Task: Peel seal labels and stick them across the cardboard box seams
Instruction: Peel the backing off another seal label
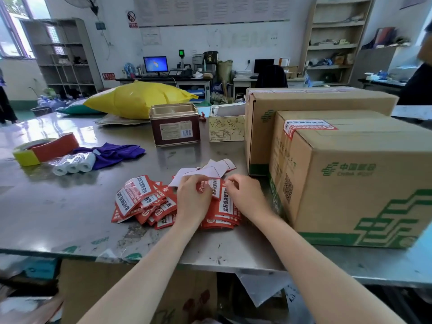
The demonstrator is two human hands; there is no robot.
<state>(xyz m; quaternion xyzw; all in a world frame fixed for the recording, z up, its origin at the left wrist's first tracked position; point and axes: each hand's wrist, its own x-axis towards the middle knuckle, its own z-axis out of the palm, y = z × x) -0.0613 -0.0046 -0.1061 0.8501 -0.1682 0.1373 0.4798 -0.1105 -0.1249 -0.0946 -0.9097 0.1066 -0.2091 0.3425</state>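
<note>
A heap of red and white seal labels (145, 202) lies on the steel table (58, 206). Both hands pinch one red label (216, 187) just above the heap: my left hand (194, 199) on its left edge, my right hand (247, 197) on its right edge. White backing papers (210, 170) lie just behind the hands. To the right stands a cardboard box (355, 183) with green print. One seal label (306, 127) is stuck over its top left corner. A second, larger cardboard box (311, 104) stands behind it.
A brown tin (175, 125), a small scribbled paper box (226, 127), a yellow bag (140, 99), a purple cloth (112, 153), white paper rolls (74, 164) and a tape roll (46, 148) sit on the table. A person (420, 78) stands at the far right.
</note>
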